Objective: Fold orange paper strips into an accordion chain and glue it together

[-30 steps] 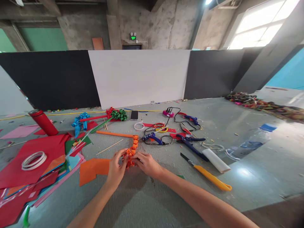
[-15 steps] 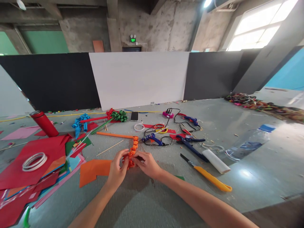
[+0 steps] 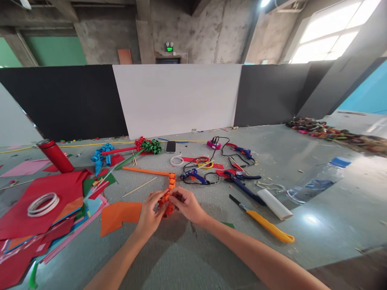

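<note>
An orange looped paper strip (image 3: 172, 181) hangs together in a curled chain, its lower end between my two hands. My left hand (image 3: 153, 207) pinches it from the left, thumb and fingers closed on the paper. From the right, my right hand (image 3: 186, 204) grips the same strip with bent fingers. Just beyond, an orange stick (image 3: 146, 171) lies with its right end at the top of the strip. A flat orange sheet (image 3: 121, 217) rests left of my left hand. A blue glue gun (image 3: 195, 176) lies behind my right hand.
Colored sheets (image 3: 60, 185) and a red bottle (image 3: 56, 156) are at the left. Paper flowers (image 3: 151, 146) and a phone (image 3: 171, 146) lie further back. At the right are a yellow-handled knife (image 3: 269, 225), a white roll (image 3: 275, 204), blue pliers (image 3: 244, 187) and a water bottle (image 3: 319, 181).
Both hands have shifted slightly on the orange strip, and my right hand has risen a little. The looped part above the fingers hangs straighter.
</note>
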The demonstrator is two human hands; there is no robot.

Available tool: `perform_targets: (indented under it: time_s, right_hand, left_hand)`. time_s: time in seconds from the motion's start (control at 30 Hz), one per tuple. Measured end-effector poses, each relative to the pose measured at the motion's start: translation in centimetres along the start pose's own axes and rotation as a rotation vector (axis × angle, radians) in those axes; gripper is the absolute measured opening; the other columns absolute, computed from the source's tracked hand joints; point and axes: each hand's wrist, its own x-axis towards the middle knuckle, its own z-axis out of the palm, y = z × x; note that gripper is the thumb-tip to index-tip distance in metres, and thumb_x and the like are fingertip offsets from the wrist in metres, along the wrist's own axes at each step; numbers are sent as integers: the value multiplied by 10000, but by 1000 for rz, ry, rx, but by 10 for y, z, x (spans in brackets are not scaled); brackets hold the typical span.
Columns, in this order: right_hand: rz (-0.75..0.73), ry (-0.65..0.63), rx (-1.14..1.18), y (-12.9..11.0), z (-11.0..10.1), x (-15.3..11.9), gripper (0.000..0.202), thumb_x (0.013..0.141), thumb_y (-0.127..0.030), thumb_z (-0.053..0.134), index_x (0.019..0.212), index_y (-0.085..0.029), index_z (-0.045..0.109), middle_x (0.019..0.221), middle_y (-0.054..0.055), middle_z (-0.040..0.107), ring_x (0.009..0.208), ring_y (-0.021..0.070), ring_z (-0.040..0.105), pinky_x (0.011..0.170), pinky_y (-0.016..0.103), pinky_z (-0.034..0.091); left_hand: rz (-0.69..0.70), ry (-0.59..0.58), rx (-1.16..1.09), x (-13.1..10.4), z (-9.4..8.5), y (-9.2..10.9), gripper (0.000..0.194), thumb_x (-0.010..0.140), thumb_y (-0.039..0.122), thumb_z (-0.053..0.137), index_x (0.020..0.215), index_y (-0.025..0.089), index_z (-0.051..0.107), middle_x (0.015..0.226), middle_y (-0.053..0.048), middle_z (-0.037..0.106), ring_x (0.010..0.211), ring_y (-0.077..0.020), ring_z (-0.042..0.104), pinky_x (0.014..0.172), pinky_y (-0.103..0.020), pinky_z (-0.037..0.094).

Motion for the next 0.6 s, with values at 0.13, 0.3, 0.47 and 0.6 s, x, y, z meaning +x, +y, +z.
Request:
perform_targets:
  time_s: [0.13, 0.3, 0.47, 0.6]
  right_hand:
    - [7, -14, 41, 1, -1, 2, 322, 901, -504, 602, 921, -184, 621, 698, -10, 593, 587, 116, 543, 555, 230, 440]
    - [31, -7, 98, 4, 0, 4, 328, 881, -510, 628, 878, -182, 621, 664, -16, 582, 557, 113, 528, 530, 229, 420]
    - [44, -25, 170, 8, 2, 6, 341, 866, -515, 641, 840, -176, 611, 664, -20, 574, 526, 96, 501, 504, 221, 390]
    - [76, -16, 202, 12, 3, 8, 348, 838, -517, 665, 805, -178, 593, 636, -33, 558, 497, 86, 476, 483, 214, 373]
  left_hand:
    - [-83, 32, -43, 0, 0, -2, 387, 926, 368, 592, 1295, 251, 607, 1205, -91, 678, 1064, -222, 638, 930, -367, 507]
    - [-166, 86, -99, 0, 1, -7, 393, 879, 408, 656, 1237, 246, 644, 1205, -73, 686, 1082, -220, 646, 948, -347, 507]
    - [-149, 74, -119, -1, 0, -11, 409, 877, 410, 658, 1253, 247, 643, 1230, -72, 688, 1113, -227, 652, 974, -350, 510]
    - [-144, 28, -113, -1, 0, -16, 396, 890, 414, 639, 1246, 241, 654, 1250, -77, 688, 1153, -240, 643, 1001, -365, 507]
